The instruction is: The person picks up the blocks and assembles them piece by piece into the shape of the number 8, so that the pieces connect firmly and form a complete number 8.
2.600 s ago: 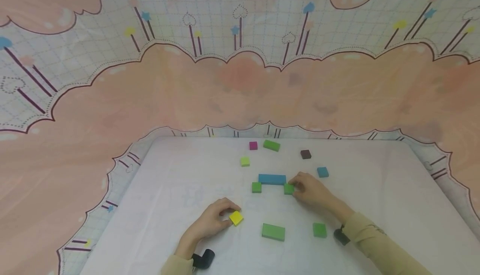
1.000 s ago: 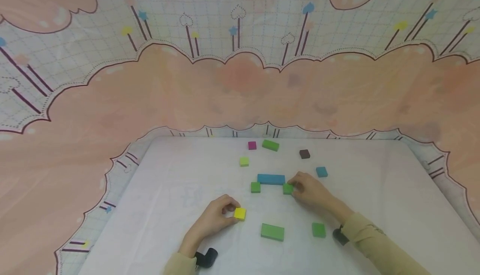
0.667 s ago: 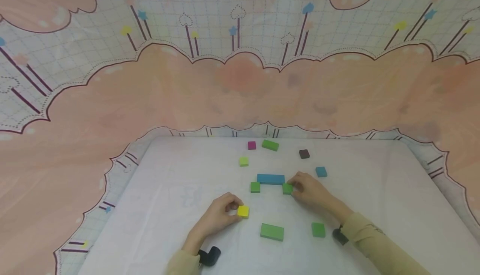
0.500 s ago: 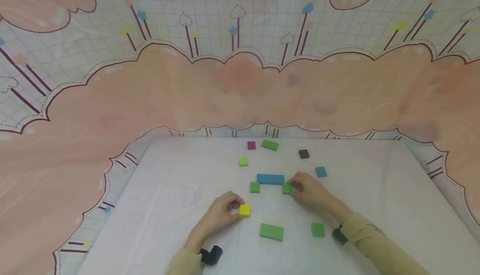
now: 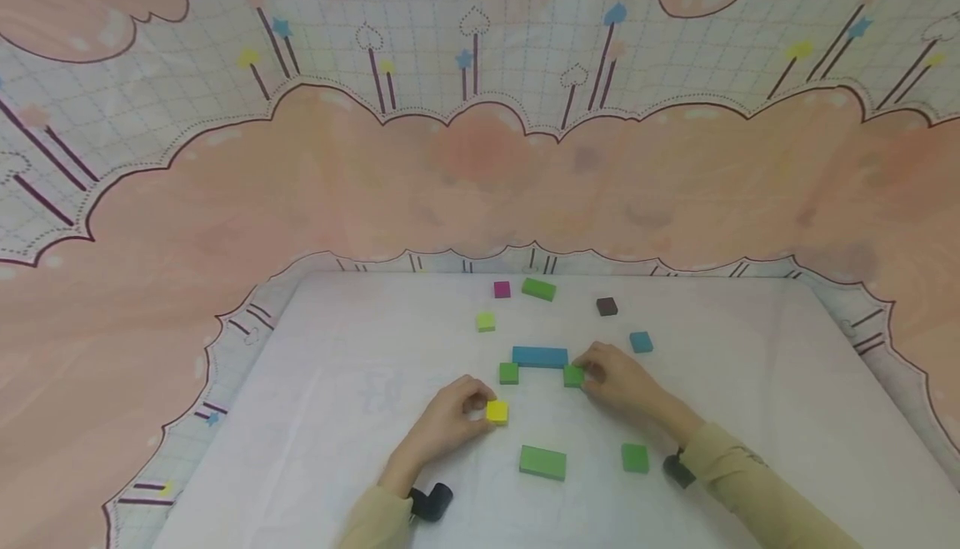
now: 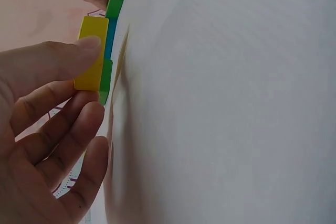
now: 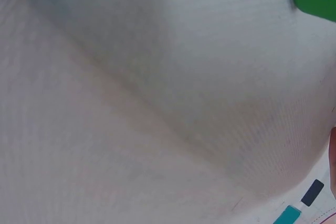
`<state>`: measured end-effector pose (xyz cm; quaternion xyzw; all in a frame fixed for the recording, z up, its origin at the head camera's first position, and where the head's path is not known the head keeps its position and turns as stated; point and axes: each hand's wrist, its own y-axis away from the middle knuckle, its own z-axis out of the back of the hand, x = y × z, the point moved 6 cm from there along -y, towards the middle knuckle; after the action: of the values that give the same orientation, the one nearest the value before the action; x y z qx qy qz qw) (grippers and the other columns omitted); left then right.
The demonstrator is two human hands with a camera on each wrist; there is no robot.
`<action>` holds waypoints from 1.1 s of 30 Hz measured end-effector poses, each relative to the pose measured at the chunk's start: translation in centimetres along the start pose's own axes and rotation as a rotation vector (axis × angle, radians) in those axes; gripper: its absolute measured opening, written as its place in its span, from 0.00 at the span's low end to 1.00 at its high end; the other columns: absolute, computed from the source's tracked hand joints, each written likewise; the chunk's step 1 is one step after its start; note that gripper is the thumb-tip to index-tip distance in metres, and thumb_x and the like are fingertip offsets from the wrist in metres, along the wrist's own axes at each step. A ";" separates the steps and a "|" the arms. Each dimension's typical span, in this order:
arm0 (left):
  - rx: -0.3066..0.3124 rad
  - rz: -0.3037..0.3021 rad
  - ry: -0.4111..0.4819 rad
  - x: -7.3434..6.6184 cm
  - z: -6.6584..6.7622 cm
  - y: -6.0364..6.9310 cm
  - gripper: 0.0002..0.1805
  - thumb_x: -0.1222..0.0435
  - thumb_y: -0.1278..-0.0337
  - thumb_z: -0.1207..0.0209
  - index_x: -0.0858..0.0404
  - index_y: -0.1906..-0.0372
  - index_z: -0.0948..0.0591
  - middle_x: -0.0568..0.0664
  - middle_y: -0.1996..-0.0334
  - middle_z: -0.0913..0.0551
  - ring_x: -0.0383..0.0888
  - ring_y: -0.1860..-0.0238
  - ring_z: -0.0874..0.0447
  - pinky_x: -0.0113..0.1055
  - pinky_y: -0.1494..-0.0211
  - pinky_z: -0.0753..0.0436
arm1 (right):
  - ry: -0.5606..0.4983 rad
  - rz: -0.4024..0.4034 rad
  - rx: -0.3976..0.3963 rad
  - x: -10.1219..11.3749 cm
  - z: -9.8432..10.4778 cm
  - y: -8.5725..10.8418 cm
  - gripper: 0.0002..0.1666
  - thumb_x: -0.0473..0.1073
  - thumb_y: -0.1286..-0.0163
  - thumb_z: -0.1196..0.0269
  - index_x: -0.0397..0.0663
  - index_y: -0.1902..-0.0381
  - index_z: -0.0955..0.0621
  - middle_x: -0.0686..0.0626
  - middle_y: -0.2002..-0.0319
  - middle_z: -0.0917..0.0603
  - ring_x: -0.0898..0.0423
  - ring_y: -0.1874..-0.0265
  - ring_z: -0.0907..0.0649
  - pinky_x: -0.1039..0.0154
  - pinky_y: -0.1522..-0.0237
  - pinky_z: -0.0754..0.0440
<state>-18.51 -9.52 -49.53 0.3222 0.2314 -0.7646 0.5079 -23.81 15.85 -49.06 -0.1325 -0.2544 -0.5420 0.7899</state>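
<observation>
In the head view, my left hand (image 5: 438,428) pinches a yellow block (image 5: 497,413) between thumb and fingers. The left wrist view shows the thumb lying across the yellow block (image 6: 90,80), with the other fingers curved below. My right hand (image 5: 618,378) holds a small green block (image 5: 573,376) by its right side. That block meets the right front corner of a long blue block (image 5: 540,357). At the left front corner sits another small green block (image 5: 509,373), a little beyond the yellow one. Only a fingertip of the right hand shows in the right wrist view.
Nearer me lie a green rectangular block (image 5: 543,462) and a green square block (image 5: 634,458). Farther back are lime (image 5: 486,322), magenta (image 5: 502,289), green (image 5: 538,289), dark (image 5: 607,306) and blue (image 5: 641,342) blocks. A white cloth (image 5: 337,416) covers the table.
My left hand has carried the yellow block rightward and away from me, turning it square, toward the green and blue blocks. The right hand keeps its place on the small green block.
</observation>
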 end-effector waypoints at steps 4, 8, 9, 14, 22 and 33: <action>-0.013 -0.005 -0.015 -0.2 -0.2 -0.3 0.16 0.66 0.52 0.32 0.56 0.56 0.19 0.42 0.61 0.21 0.38 0.59 0.25 0.31 0.54 0.22 | -0.004 -0.004 0.001 0.0 0.0 0.0 0.19 0.38 0.41 0.35 0.49 0.50 0.19 0.53 0.58 0.20 0.54 0.51 0.21 0.52 0.43 0.21; -0.023 -0.007 -0.034 -0.3 -0.4 -0.7 0.16 0.65 0.53 0.31 0.56 0.56 0.19 0.42 0.62 0.21 0.37 0.60 0.26 0.30 0.55 0.23 | -0.003 -0.004 0.003 0.1 0.0 0.0 0.19 0.38 0.41 0.35 0.49 0.50 0.19 0.53 0.58 0.20 0.54 0.52 0.21 0.52 0.44 0.21; -0.025 -0.007 -0.040 -0.4 -0.4 -0.8 0.16 0.65 0.53 0.31 0.56 0.56 0.19 0.42 0.63 0.22 0.37 0.61 0.26 0.30 0.55 0.23 | -0.005 -0.004 0.004 0.1 0.0 0.1 0.19 0.38 0.41 0.35 0.48 0.50 0.19 0.53 0.58 0.20 0.54 0.52 0.21 0.52 0.44 0.21; -0.041 -0.001 -0.056 -0.6 -0.6 -1.1 0.16 0.64 0.54 0.30 0.57 0.57 0.19 0.42 0.65 0.23 0.37 0.63 0.28 0.29 0.57 0.24 | -0.016 0.004 0.006 0.2 0.1 0.1 0.19 0.38 0.41 0.35 0.48 0.50 0.19 0.53 0.58 0.20 0.54 0.52 0.21 0.52 0.44 0.21; -0.053 0.039 -0.088 -0.8 -1.1 -1.7 0.16 0.64 0.55 0.30 0.57 0.58 0.19 0.43 0.65 0.22 0.37 0.63 0.26 0.31 0.55 0.21 | -0.010 0.001 0.002 -0.1 0.0 -0.1 0.19 0.38 0.41 0.35 0.48 0.50 0.19 0.53 0.59 0.20 0.53 0.52 0.21 0.53 0.44 0.21; -0.068 0.084 -0.135 -1.1 -1.2 -2.5 0.15 0.63 0.56 0.30 0.57 0.60 0.20 0.43 0.67 0.23 0.38 0.64 0.27 0.31 0.58 0.22 | -0.031 -0.020 0.017 -0.2 -0.1 -0.1 0.19 0.38 0.40 0.35 0.49 0.49 0.19 0.53 0.58 0.20 0.54 0.50 0.21 0.52 0.42 0.22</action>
<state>-20.17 -7.08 -49.49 0.2618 0.2087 -0.7544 0.5646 -23.96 15.91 -49.28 -0.1318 -0.2727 -0.5455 0.7815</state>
